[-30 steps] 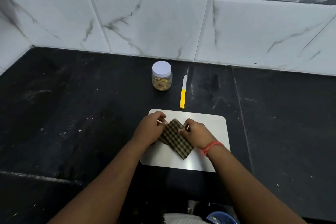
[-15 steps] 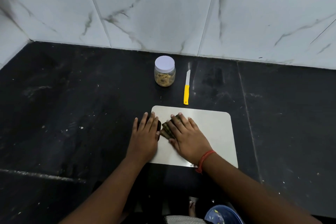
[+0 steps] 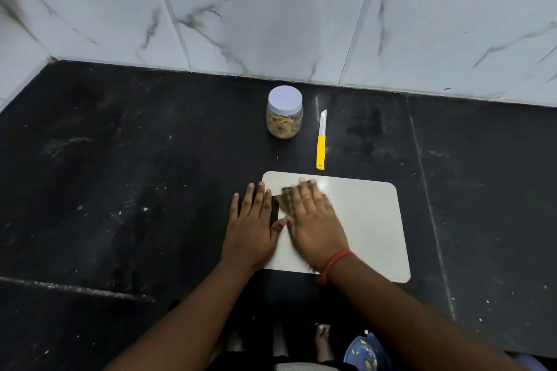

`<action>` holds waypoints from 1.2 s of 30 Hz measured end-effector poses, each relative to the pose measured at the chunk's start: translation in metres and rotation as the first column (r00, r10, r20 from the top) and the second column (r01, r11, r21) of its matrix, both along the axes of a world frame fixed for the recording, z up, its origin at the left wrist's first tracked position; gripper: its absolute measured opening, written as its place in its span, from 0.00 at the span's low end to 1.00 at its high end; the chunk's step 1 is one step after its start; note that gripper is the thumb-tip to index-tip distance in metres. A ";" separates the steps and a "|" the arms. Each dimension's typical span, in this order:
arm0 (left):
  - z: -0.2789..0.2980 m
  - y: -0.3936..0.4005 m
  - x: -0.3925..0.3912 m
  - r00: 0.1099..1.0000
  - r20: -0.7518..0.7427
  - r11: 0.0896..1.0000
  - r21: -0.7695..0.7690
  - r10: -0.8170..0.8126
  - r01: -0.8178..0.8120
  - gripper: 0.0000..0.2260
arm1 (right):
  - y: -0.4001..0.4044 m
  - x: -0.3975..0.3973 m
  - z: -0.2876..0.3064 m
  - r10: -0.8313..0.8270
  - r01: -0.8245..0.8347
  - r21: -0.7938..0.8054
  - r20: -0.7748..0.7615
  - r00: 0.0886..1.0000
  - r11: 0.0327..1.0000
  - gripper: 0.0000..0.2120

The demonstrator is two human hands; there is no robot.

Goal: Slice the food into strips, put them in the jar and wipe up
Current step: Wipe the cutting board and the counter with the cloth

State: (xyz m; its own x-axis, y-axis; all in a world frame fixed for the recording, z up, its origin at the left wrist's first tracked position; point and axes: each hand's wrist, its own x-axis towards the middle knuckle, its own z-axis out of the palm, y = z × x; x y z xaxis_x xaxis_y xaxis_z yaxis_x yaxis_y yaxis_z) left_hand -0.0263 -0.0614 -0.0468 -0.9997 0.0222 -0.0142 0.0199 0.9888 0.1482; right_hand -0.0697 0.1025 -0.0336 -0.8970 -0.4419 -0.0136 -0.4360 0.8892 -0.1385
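A white cutting board [image 3: 367, 220] lies on the black counter. My right hand [image 3: 316, 220] presses flat on a folded checked cloth [image 3: 286, 200] near the board's left end; most of the cloth is hidden under the palm, and the hand is blurred. My left hand [image 3: 251, 226] lies flat with straight fingers over the board's left edge, beside the cloth. Behind the board stands a clear jar [image 3: 284, 113] with a white lid on, holding yellowish food strips. A yellow-handled knife [image 3: 321, 141] lies to the jar's right, blade pointing at the wall.
The black counter [image 3: 120, 175] carries pale crumbs and smears. A white marble-tiled wall [image 3: 271, 15] closes the back and left. Below the counter's front edge, a blue container [image 3: 366, 352] shows.
Both hands went from pinching the cloth to lying flat. The right hand now pushes the cloth a little farther back on the board. The view has tilted down slightly.
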 end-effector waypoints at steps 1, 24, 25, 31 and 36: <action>0.000 0.000 0.001 1.000 -0.001 1.000 0.002 -0.002 0.002 0.36 | 0.000 0.004 0.000 0.079 -0.079 0.010 -0.002 0.997 0.997 0.30; 0.006 -0.003 0.000 0.999 0.044 1.000 0.004 0.004 -0.004 0.37 | -0.033 -0.020 0.004 -0.057 0.057 -0.017 0.019 0.998 0.998 0.27; 0.006 -0.003 0.000 0.999 0.048 1.000 0.000 0.002 -0.002 0.37 | -0.027 -0.017 0.004 -0.001 0.002 -0.020 0.025 1.000 1.000 0.27; 0.005 -0.002 -0.001 0.999 0.043 1.000 0.001 0.006 -0.006 0.36 | -0.006 -0.004 0.001 -0.270 0.270 -0.024 0.005 0.963 0.963 0.28; 0.004 -0.002 -0.001 0.999 0.046 1.000 -0.013 -0.004 0.005 0.35 | 0.024 -0.010 0.003 -0.202 0.202 -0.023 0.004 0.979 0.979 0.28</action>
